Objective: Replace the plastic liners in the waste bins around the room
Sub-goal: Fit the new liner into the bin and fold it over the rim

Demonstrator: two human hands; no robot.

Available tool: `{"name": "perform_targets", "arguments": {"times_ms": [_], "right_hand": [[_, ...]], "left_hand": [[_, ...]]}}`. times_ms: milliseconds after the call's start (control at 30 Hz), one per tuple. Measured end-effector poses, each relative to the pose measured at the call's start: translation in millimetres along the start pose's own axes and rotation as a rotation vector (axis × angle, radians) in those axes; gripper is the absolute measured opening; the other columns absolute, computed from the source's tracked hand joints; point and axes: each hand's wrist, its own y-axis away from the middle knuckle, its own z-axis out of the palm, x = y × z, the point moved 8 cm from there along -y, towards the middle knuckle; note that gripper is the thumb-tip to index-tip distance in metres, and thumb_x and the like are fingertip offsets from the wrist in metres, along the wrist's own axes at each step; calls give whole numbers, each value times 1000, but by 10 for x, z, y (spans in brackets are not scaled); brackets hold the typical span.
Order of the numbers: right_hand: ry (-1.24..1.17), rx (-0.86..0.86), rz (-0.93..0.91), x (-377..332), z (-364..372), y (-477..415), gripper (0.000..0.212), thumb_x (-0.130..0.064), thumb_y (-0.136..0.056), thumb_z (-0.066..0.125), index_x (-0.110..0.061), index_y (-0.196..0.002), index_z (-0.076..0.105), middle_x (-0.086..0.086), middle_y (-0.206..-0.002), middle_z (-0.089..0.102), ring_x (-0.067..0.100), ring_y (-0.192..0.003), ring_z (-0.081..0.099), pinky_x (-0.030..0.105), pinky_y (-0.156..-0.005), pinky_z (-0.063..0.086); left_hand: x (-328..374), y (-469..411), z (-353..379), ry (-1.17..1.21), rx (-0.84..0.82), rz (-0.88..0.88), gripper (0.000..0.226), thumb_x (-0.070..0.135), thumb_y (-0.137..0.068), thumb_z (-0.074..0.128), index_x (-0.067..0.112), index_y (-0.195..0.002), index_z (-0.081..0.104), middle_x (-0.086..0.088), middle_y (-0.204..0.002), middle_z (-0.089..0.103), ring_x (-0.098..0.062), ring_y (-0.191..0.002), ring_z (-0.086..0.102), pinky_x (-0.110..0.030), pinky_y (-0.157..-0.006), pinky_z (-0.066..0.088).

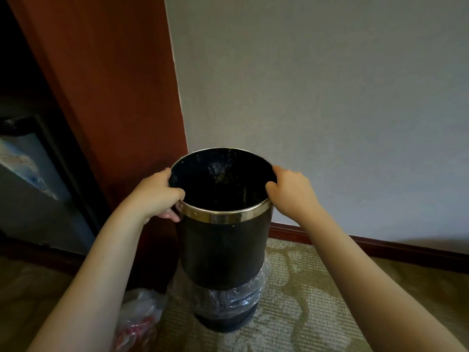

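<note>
A black round waste bin [223, 250] with a gold rim band is held up above the carpet, its inside bare and dark. My left hand [154, 196] grips the rim on the left, thumb inside. My right hand [291, 191] grips the rim on the right the same way. Directly below it stands a second dark bin [224, 318] fitted with a clear plastic liner [236, 293] bunched round its top; the held bin hides most of it. A clear bag with red waste [138, 318] lies on the floor at the lower left.
A reddish wooden panel [109, 97] rises at the left, beside a dark cabinet opening [38, 174]. A pale wall [330, 97] with a dark wooden skirting [368, 245] is behind. Patterned beige carpet [317, 301] covers the floor.
</note>
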Motion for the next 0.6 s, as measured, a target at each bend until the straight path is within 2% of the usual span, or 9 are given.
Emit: {"name": "perform_targets", "arguments": {"times_ms": [133,267,333,400,500,600], "right_hand": [[10,-18,-8,7,179,16,10,-8,-87,42,-4,-91,51,8,-60,47,23,-51,39,30,-46,28],[9,-61,18,166,488,84,26,-9,-88,42,-6,-110,54,7,-59,51,23,-51,44,28,-45,30],[16,-96,43,279,691,169,35,-10,-89,42,-6,-122,49,6,-59,50,22,-50,45,28,-44,29],[21,-136,64,373,899,263,45,-11,-90,43,-7,-134,42,5,-60,50,21,-50,45,28,-44,29],[6,-199,122,485,1158,373,48,-12,-91,44,-6,-138,35,5,-61,51,20,-50,46,27,-42,29],[-5,-281,189,591,1399,466,62,-14,-90,44,-4,-147,23,7,-67,56,21,-54,50,28,-44,34]], "left_hand": [[-188,-46,55,25,-2,-19,59,2,-85,49,28,-137,39,0,-91,63,-27,-64,72,-28,-55,55],[-424,-126,274,18,-40,-53,65,2,-85,49,27,-142,32,-1,-92,62,-27,-66,72,-27,-54,55],[-581,-178,440,-7,-71,-80,68,2,-86,49,25,-145,27,-3,-90,62,-26,-69,72,-29,-58,57],[-749,-233,602,-45,-101,-112,70,2,-87,48,24,-147,21,-9,-88,66,-25,-69,72,-27,-54,57],[-1000,-320,785,-94,-125,-168,81,2,-88,46,25,-153,3,-11,-97,64,-23,-69,72,-26,-52,56],[-1235,-384,962,-141,-158,-218,87,4,-90,46,26,-152,-11,-15,-119,59,-22,-75,72,-26,-55,55]]}}
